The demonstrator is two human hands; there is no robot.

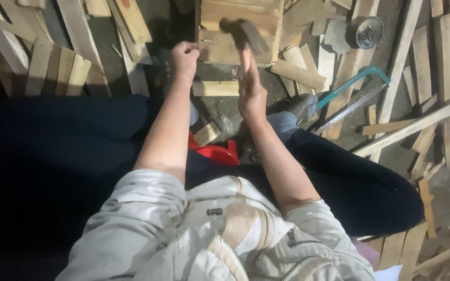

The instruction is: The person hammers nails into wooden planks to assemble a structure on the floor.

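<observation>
Your right hand (251,93) is wrapped around the handle of one hammer (243,34). The handle runs almost straight away from you, up the view, and the dark head sits at its far end, blurred, right over the near edge of the wooden crate (239,31). The crate lies straight ahead of both hands on the floor (225,117), its boards running left to right, so the hammer's long axis crosses them roughly at a right angle.

Your left hand (184,58) is closed into a fist at the crate's near left corner, touching or just beside the wood. You cannot tell from this view whether it pinches a nail or only steadies the box. The left hand is the nearer of the two to the crate; the right sits a little back, with only the hammer head reaching over it. The two hands are apart, one on each side of the crate's near edge.

A short loose slat (214,88) lies flat between the hands, just on your side of the crate. To the right you have one saw with a teal frame (352,96), lying at a slant, and one round tin of nails (365,32) beyond it. One red plastic stool or tub (215,152) shows between your knees. Scrap boards (58,70) lie all around, too many and too overlapped to count.
</observation>
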